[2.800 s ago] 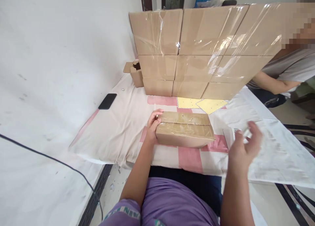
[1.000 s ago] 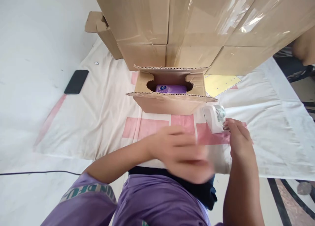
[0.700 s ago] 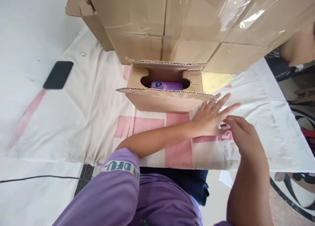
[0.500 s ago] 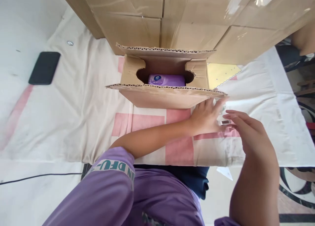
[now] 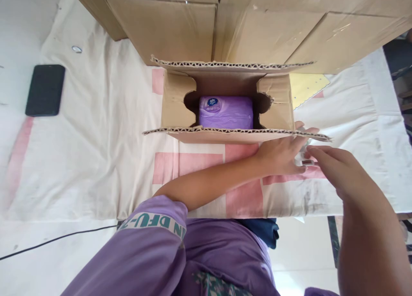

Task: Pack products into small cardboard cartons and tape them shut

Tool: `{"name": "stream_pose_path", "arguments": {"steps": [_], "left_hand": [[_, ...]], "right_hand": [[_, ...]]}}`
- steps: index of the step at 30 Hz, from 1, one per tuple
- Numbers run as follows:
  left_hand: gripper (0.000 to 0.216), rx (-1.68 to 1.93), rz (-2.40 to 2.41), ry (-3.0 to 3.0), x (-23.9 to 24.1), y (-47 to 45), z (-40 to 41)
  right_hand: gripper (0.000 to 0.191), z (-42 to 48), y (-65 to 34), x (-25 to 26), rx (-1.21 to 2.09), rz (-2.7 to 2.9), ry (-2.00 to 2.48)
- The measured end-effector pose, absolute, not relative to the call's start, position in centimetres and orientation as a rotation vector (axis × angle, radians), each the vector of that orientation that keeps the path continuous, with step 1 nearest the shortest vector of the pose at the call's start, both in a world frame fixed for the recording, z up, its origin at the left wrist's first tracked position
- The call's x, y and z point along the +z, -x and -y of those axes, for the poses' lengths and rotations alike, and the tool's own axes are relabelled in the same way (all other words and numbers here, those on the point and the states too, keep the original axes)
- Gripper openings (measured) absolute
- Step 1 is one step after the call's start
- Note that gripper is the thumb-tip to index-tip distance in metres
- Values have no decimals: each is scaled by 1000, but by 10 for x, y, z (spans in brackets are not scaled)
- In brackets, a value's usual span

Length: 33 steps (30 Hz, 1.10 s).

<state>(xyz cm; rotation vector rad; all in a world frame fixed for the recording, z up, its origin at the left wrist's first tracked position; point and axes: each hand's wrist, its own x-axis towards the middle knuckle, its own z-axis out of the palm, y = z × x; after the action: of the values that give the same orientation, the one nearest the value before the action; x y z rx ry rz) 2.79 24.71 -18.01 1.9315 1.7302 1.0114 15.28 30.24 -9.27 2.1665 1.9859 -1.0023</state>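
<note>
My left hand (image 5: 280,155) reaches across to the right, its fingers partly behind the front flap of a small open carton. Between its thumb and forefinger is a small clear, shiny thing (image 5: 308,163) with a dark reddish strip; its kind is hard to make out. From the right, my right hand (image 5: 337,165) pinches at that same thing with its fingertips. The small carton (image 5: 199,137) stands upright, its long flaps spread outward and its notched side flaps folded inward. Inside lies a purple plastic-wrapped pack (image 5: 227,113) with a round blue logo.
Large taped cartons (image 5: 174,29) form a wall behind the small one. A black phone (image 5: 45,90) lies at the left on the cloth (image 5: 103,137), near a small oval object (image 5: 76,49). Yellow paper (image 5: 307,90) sticks out at right. A black cable (image 5: 58,240) runs lower left.
The view has shifted and now looks deeper into the small carton, showing more of the purple pack. My hands stay together at the clear thing, the right fingertips closer to it.
</note>
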Motion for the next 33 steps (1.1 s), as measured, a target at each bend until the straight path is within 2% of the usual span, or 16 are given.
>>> {"name": "stream_pose_path", "arguments": {"steps": [5,7,9,13,15,23,28,33], "left_hand": [[78,945,-1807,-1986,-172,-25,-245],[78,953,-1817,-2001,-170,-23,-245],[79,958,-1824,-2008,-169,-22,-245],[82,920,-1816,-2046,-168,-19,-245],[83,907,-1801,-2066,-167,-18,-245],[82,1042,-1827,-2049,-176,-24,-245],[88,1022,-1831,-2016,-181,-29,-248],[85,932,-1800,-2047,-177,-27,-248]], "right_hand": [[35,-304,-156,-108,-1470,-1847,-2304],[31,-300,-159,-112,-1512,-1905,-2302],[30,-295,-161,-112,-1408,-1999,-2301],[32,-283,-161,-105,-854,-2223,-2316],[31,-276,-160,-103,-746,-2316,-2284],[23,-262,-165,-97,-859,-2574,-2168],[29,-270,-164,-92,-960,-2152,-2283],[34,-275,-163,-95,-833,-2206,-2231]]}}
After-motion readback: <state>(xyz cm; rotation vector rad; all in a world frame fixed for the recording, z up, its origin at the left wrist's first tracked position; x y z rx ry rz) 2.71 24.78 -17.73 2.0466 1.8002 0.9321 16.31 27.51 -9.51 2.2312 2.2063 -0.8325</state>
